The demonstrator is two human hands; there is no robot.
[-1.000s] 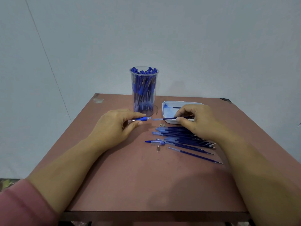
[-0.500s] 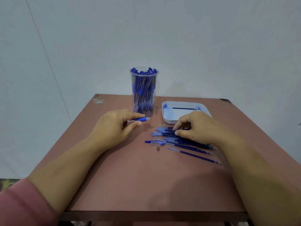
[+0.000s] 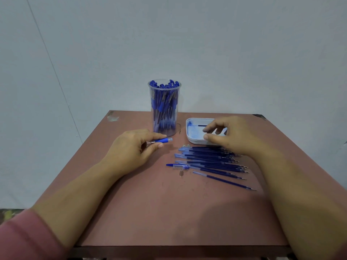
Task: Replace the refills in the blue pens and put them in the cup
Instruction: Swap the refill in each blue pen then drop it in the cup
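- the left hand (image 3: pixel 131 150) rests on the table (image 3: pixel 150 212) and grips a blue pen barrel (image 3: pixel 162 140); thumb and forefinger are curled round it near its rear.
- the barrel lies almost level and points to the right. its blue grip section and pale open end stick out past the fingertips, while the rest is hidden inside the hand.
- the open end of the barrel is just in front of the foot of the cup (image 3: pixel 164 107), near it but apart.
- the cup is clear, stands upright at the back of the table and is packed with blue pens (image 3: pixel 163 102).
- the right hand (image 3: pixel 231 136) hangs over the near right part of the white tray (image 3: pixel 192 140). its fingers are loosely bent, thumb and forefinger are apart, and no refill shows between them.
- one dark refill (image 3: pixel 201 125) lies in the tray towards its far side, and its right end is hidden behind the right forefinger.
- the heap of refills (image 3: pixel 212 160) lies on the table just in front of the tray and below the right hand, between the two forearms, with the pale ends to the left and the tips to the right.
- a single refill (image 3: pixel 225 180) lies apart at the near edge of the heap, slanting down to the right.
- a blue pen part (image 3: pixel 177 165) lies at the left edge of the heap, with a small metal tip (image 3: pixel 181 172) just in front of it.
- two tiny metal bits (image 3: pixel 186 145) lie between the tray and the heap.
- a pink sleeve (image 3: pixel 24 237) covers the left upper forearm.
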